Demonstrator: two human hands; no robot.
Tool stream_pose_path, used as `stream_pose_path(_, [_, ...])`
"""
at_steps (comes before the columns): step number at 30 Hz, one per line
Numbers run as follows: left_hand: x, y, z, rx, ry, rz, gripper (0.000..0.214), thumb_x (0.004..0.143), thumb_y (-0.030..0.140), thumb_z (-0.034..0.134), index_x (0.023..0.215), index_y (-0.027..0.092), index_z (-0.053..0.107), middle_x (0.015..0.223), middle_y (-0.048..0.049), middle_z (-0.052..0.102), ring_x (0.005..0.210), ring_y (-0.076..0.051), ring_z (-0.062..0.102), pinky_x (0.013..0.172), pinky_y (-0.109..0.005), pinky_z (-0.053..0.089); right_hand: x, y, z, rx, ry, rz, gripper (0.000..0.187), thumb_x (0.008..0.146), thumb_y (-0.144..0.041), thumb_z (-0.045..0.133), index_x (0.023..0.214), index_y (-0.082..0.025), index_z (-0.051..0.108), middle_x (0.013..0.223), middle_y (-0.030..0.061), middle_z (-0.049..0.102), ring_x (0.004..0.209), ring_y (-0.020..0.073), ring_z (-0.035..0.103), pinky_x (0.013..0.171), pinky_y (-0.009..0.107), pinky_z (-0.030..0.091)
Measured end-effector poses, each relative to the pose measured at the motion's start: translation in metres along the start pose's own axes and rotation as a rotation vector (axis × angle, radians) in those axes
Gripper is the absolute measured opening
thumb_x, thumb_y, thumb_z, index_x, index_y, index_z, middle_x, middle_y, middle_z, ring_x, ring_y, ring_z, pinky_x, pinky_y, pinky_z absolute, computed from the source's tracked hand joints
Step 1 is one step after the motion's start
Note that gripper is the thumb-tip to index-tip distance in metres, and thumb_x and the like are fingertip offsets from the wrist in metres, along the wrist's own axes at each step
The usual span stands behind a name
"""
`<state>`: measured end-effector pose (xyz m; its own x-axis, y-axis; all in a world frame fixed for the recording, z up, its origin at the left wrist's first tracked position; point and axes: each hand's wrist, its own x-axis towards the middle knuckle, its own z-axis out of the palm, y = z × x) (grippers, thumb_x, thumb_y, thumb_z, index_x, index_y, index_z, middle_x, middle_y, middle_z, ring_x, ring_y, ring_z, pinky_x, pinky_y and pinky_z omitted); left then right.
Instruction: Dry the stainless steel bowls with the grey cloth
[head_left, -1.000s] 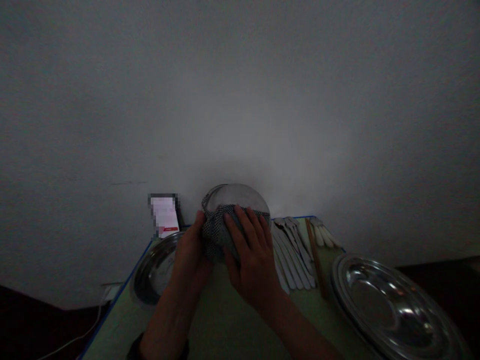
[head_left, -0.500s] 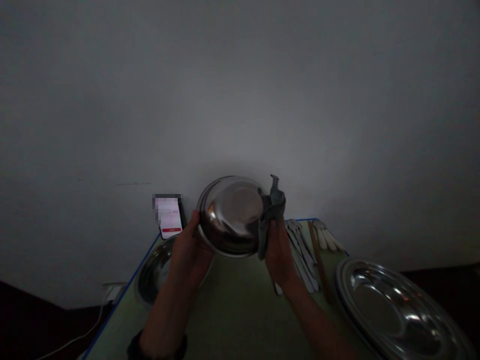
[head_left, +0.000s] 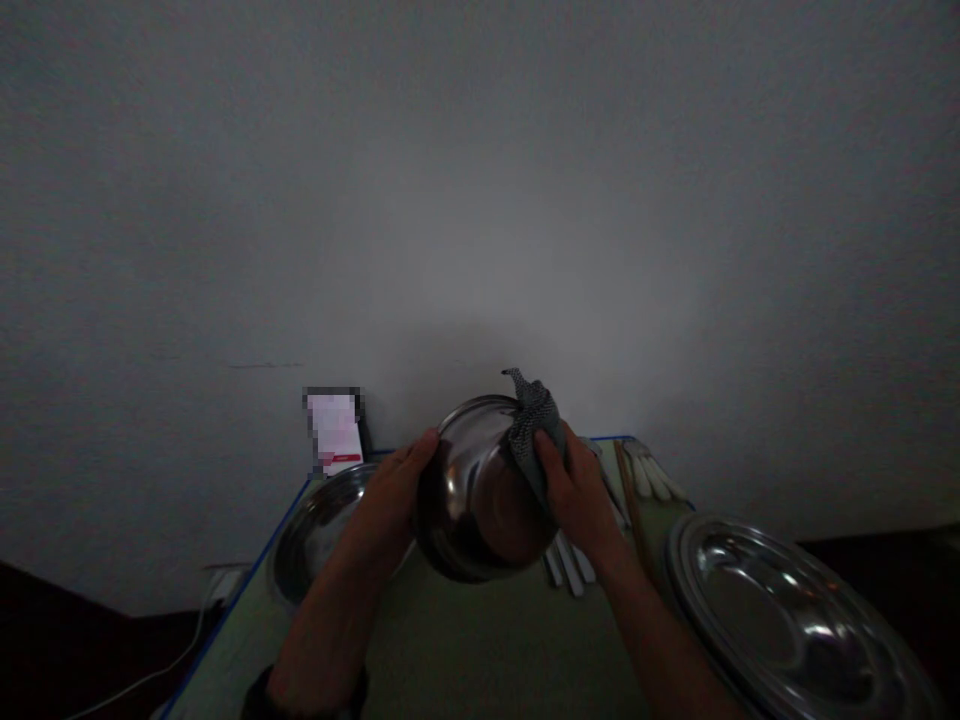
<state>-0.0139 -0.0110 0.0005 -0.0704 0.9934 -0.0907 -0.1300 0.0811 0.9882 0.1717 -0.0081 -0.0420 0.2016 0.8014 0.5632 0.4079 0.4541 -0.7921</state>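
A shiny metal bowl (head_left: pixel 469 500) is held up over the table, tilted so that its outer base faces me. My left hand (head_left: pixel 394 500) grips its left rim, fingers closed with the thumb near the top. On the other side, my right hand (head_left: pixel 574 485) is closed round a grey patterned cloth (head_left: pixel 534 430) and presses it against the bowl's outside. One end of the cloth sticks up above the rim. Behind my left forearm lies a wider metal basin (head_left: pixel 304 540), partly hidden.
Metal cutlery (head_left: pixel 571 565) and brown chopsticks (head_left: pixel 634 500) lie right of the bowl, beside white-handled utensils (head_left: pixel 649 470). Large metal plates (head_left: pixel 780 610) sit at the right edge. A phone (head_left: pixel 337 430) leans on the wall behind the green table (head_left: pixel 487 650).
The bowl has come lower and slightly right, and its base has turned toward the lower right. My right hand has moved the cloth round its outside; my left hand has shifted right with the rim.
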Motion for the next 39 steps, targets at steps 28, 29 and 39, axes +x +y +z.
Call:
stream_pose_path(28, [-0.01, 0.001, 0.018, 0.138, -0.063, 0.238, 0.027, 0.073, 0.032, 0.072, 0.048, 0.021, 0.065, 0.058, -0.0019, 0.069, 0.063, -0.02, 0.059, 0.063, -0.026, 0.047, -0.034, -0.028, 0.029, -0.287, -0.022, -0.476, 0.053, 0.093, -0.023, 0.043, 0.146, -0.019, 0.04, 0.147, 0.0091, 0.05, 0.146, 0.0258, 0.028, 0.12, 0.055, 0.018])
stream_pose_path(29, [-0.012, 0.001, 0.019, 0.161, -0.109, 0.222, 0.029, 0.075, 0.036, 0.071, 0.05, 0.02, 0.067, 0.057, -0.0021, 0.068, 0.06, -0.019, 0.058, 0.058, -0.025, 0.045, -0.028, -0.026, 0.023, -0.244, -0.02, -0.436, 0.048, 0.094, -0.025, 0.043, 0.141, -0.018, 0.045, 0.144, 0.0098, 0.053, 0.143, 0.0258, 0.033, 0.119, 0.053, 0.021])
stream_pose_path(39, [-0.004, 0.011, -0.002, -0.247, 0.176, -0.026, 0.035, 0.079, 0.043, 0.072, 0.057, 0.017, 0.064, 0.046, 0.0023, 0.061, 0.038, -0.011, 0.052, 0.038, -0.02, 0.039, -0.01, 0.022, 0.003, 0.082, 0.006, 0.093, 0.057, 0.097, -0.058, 0.024, 0.081, -0.022, 0.065, 0.076, 0.0073, 0.071, 0.079, 0.0245, 0.067, 0.077, 0.04, 0.056])
